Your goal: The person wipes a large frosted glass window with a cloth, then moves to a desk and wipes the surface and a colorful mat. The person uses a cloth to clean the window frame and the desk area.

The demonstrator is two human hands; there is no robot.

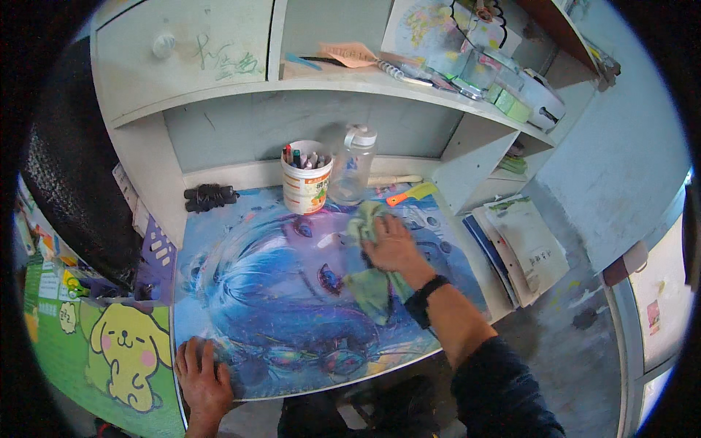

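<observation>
My right hand (395, 245) presses down on a green cloth (368, 293), which lies partly bunched under the fingers and spreads towards me over a blue illustrated desk mat (252, 323). A black band is on that wrist. My left hand (204, 378) rests flat on the mat's near left corner and holds nothing. Just beyond the cloth are a clear plastic bottle (350, 172) with a white lid, and a white tub (305, 189) of pens. An orange-handled comb (408, 194) lies right of the bottle.
A black cord bundle (210, 197) lies at the back left. Papers and folders (526, 246) stand right of the mat. Overhead, a white shelf (339, 82) holds stationery and boxes. A purple basket (159, 263) and a green mat (71, 356) with a cartoon dog adjoin on the left.
</observation>
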